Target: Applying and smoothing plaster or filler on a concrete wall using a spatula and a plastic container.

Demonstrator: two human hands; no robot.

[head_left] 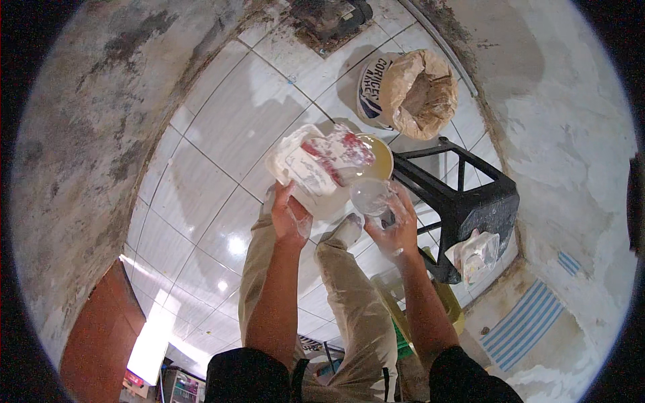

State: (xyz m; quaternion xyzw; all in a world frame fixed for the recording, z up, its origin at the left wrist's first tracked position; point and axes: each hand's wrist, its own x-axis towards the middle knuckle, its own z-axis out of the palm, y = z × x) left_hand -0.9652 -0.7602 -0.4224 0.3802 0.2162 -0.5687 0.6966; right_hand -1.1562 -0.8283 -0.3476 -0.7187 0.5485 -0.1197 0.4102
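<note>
Near centre, we see left hand clamped on powdery bag; right hand round clear cup; stool at three o'clock.

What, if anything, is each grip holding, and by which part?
Left grip: the white-dusted bag with red patches, by its lower edge, nearest the person. Right grip: the clear round container, by its right side.

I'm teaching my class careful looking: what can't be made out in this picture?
In the head view:
Left hand: some fingers, behind the powdered red-and-white packet.
Yellow-interior vessel: left part, behind the packet.
Shelf: cut off by the lower edge; contents too small.
</note>
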